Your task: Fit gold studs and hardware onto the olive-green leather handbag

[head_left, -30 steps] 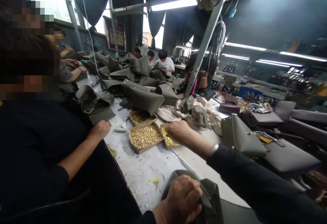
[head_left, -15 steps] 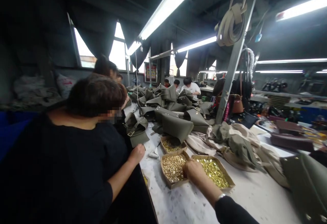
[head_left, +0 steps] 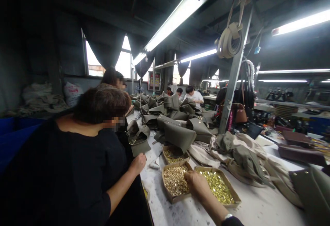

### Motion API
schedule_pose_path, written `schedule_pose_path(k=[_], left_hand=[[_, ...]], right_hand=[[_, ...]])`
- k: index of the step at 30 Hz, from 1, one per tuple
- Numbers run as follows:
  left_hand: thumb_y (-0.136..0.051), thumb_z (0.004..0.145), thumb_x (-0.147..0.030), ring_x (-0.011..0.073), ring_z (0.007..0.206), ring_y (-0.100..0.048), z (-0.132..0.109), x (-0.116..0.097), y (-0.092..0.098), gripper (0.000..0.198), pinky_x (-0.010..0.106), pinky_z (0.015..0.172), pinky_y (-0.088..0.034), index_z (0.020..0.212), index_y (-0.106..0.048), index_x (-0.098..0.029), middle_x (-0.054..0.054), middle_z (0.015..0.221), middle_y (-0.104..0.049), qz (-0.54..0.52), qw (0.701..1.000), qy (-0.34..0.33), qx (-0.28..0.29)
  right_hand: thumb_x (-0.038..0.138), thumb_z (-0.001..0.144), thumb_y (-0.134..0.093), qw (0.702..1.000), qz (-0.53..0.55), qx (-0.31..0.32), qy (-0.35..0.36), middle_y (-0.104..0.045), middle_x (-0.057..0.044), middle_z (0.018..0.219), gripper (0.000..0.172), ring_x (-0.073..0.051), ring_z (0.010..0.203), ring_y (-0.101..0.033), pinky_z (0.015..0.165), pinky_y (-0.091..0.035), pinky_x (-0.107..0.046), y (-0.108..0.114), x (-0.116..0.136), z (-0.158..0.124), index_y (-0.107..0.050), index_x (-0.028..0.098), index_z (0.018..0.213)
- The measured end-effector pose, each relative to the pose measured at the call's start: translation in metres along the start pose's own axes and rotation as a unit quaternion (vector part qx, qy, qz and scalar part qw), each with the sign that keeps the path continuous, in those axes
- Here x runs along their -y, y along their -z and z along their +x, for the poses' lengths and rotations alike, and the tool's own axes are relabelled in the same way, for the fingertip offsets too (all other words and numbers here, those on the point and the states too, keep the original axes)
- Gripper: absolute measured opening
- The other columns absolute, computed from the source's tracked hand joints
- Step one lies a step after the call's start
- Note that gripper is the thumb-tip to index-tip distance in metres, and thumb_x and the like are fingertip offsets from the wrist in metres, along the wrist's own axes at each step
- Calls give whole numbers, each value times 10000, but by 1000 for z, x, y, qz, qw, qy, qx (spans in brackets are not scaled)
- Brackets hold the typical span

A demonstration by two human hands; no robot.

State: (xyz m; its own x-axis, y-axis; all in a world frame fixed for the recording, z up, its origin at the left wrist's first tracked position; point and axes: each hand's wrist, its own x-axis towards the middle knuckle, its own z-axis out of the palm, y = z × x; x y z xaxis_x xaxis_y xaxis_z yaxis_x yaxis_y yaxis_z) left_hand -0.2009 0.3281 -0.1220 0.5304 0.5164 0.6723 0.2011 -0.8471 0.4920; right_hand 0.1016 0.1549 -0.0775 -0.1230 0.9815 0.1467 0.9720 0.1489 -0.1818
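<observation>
- No writing can be read; the sign on the far wall is blurred.
- A co-worker's hand (head_left: 138,162) is rested, fisted, at the table's (head_left: 260,207) left edge.
- Small brass fittings are held in the middle cardboard tray (head_left: 168,193).
- The right hand (head_left: 196,182) is laid across the meeting rims of that tray and the right tray (head_left: 233,198) of gold pieces; its fingers are curled, though whether anything is pinched cannot be told.
- Olive bags (head_left: 180,135) are heaped behind the trays.
- The left hand is out of view.

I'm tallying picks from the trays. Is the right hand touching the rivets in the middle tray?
Touching. In the head view the right hand lies across the middle tray, its fingertips on the rivets with no gap visible.
</observation>
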Motion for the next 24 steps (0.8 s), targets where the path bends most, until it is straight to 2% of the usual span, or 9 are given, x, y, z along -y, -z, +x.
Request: schedule_pose_path(k=[4, 8, 12, 15, 18, 20, 22, 24], left_hand=[[-427, 981, -560, 116, 573, -351, -5, 13, -5, 644, 318, 679, -426, 540, -118, -206, -118, 634, -79, -20, 998, 39, 43], [-489, 961, -577, 115, 583, -316, -8, 21, -6, 693, 316, 701, -389, 527, -108, -194, -119, 648, -64, -48, 996, 56, 42], [-556, 939, -562, 113, 598, -309, -8, 21, -5, 711, 311, 716, -364, 503, -139, -185, -115, 665, -64, -85, 994, 61, 29], [-570, 937, -535, 113, 606, -326, -6, 15, -4, 698, 296, 713, -357, 495, -167, -176, -110, 668, -74, -117, 991, 62, 28], [-538, 952, -520, 112, 583, -325, -1, 3, -4, 680, 277, 691, -360, 485, -182, -177, -107, 662, -80, -152, 986, 59, 33], [-541, 948, -508, 107, 560, -311, 3, -7, -4, 677, 262, 675, -359, 479, -184, -176, -109, 650, -76, -175, 982, 55, 37], [-587, 922, -486, 97, 543, -303, 9, -18, -2, 672, 245, 664, -358, 477, -196, -170, -114, 631, -76, -194, 979, 52, 44], [-630, 902, -450, 86, 537, -319, 15, -31, 2, 639, 235, 662, -368, 482, -245, -161, -115, 612, -101, -209, 975, 55, 52]], right_hand=[[41, 834, -508, 998, 64, -26, -4, -757, -97, 911, 254, -231, 868, -672, 689, -355, -274, 1, 1, -1, -721, 175, 806], [53, 792, -510, 984, 165, -61, -24, -733, -57, 830, 234, -199, 777, -641, 677, -360, -270, 12, 2, 2, -705, 182, 777], [204, 882, -518, 947, 306, -94, -27, -752, -72, 869, 205, -213, 811, -672, 730, -453, -280, 46, 1, 8, -718, 172, 916], [423, 920, -552, 908, 404, -113, -19, -744, -89, 873, 320, -218, 787, -666, 720, -496, -298, 82, -1, -1, -716, 153, 971], [576, 804, -727, 829, 546, -122, -18, -693, -47, 754, 420, -182, 683, -605, 655, -479, -288, 109, 0, -32, -725, 160, 860], [600, 696, -834, 783, 610, -121, -34, -651, -16, 679, 459, -152, 626, -563, 606, -449, -269, 115, 1, -61, -711, 166, 783], [647, 654, -849, 778, 613, -121, -70, -631, -3, 639, 504, -145, 590, -553, 568, -441, -265, 113, 0, -95, -702, 176, 753], [704, 650, -822, 811, 558, -124, -125, -651, -17, 657, 531, -176, 614, -596, 573, -483, -288, 107, -2, -132, -712, 191, 733]])
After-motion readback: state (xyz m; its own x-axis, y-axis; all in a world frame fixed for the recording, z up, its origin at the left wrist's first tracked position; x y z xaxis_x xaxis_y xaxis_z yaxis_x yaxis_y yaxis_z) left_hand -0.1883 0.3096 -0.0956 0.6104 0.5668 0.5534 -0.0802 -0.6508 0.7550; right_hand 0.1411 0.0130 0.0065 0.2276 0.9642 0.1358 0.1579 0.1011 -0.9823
